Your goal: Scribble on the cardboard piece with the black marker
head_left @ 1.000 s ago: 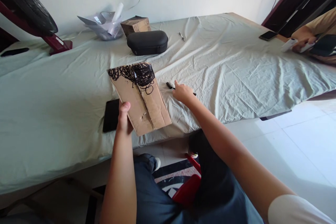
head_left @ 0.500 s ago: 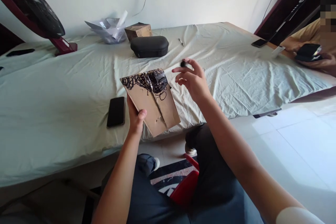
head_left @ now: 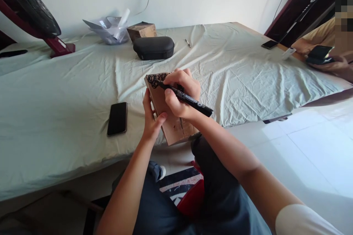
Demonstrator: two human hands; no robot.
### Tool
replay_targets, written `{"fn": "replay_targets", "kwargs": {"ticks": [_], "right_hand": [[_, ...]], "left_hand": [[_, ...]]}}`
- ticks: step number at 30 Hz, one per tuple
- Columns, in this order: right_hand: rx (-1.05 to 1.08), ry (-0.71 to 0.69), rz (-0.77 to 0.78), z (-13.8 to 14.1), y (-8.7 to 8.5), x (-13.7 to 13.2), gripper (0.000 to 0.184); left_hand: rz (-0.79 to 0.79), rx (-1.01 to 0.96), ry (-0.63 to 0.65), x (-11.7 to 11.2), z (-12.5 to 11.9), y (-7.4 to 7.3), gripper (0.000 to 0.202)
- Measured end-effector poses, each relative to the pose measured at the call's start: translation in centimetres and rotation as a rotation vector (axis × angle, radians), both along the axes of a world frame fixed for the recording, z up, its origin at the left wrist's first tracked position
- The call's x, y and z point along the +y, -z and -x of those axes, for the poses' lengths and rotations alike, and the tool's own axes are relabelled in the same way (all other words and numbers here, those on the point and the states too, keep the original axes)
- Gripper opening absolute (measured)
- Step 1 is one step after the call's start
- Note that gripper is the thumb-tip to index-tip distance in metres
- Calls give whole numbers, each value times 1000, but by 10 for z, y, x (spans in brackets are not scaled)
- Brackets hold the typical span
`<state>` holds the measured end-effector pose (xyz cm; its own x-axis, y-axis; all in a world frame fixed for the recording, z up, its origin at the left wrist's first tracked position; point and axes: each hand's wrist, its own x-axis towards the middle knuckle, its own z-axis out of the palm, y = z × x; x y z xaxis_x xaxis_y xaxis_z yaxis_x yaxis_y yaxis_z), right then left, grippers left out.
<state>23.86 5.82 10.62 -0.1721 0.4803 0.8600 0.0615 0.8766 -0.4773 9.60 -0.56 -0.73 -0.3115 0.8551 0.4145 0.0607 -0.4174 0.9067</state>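
Note:
My left hand [head_left: 152,121] grips the left edge of a brown cardboard piece [head_left: 161,100], holding it up over the near edge of the cloth-covered table [head_left: 68,91]. Black scribbles cover the top of the cardboard. My right hand [head_left: 180,93] holds a black marker [head_left: 190,100] in a writing grip, with its tip on the scribbled area at the top left of the cardboard. Much of the cardboard is hidden behind my right hand.
A black phone [head_left: 117,118] lies on the cloth left of my hands. Farther back sit a black case [head_left: 153,47], a small cardboard box [head_left: 142,30], crumpled plastic [head_left: 108,28], a pen [head_left: 188,42] and a fan [head_left: 29,9]. At the right, another person's hand holds a phone [head_left: 319,54].
My right hand picked the marker off the cloth, lifted it, and brought its tip onto the cardboard. My left hand drew the cardboard closer and to the right.

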Motion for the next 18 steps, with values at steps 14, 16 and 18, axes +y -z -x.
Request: {"fn": "replay_targets", "kwargs": {"ticks": [14,16,18], "right_hand": [[-241,107,55,11,15,17,13],[-251,85,52,12,15,17,12],[-233,71,34,11,14,16,7]], "left_hand": [[3,-16,39,6,6,-5,109],[-18,-8,13,7,6,-3,107],[-38,-4,-10,7,6,0,103]]}}
